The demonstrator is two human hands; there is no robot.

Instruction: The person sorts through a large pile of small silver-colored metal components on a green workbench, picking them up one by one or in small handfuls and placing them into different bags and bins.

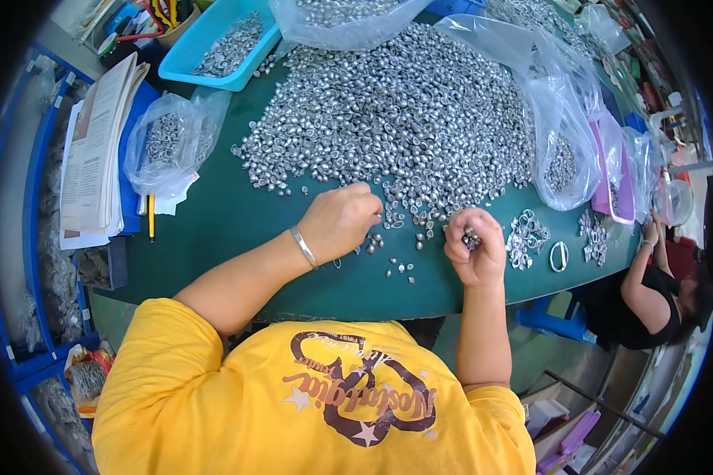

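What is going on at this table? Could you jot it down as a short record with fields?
surface: green table
main heap: big pile of small silver metal pieces
left hand: knuckles up at the pile's near edge, touching loose pieces
right hand: closed on a few silver pieces
wrist: silver bangle on left arm
nearby: clear bags of pieces, blue basket, stack of papers
other person: seated at right

Silver-grey metal pieces (404,111) are glinting on a dark green table (214,214). At far left a light blue basket (206,39) is showing. A silver bracelet (303,247) is shining near a yellow shirt (214,404) printed in brown with white stars.
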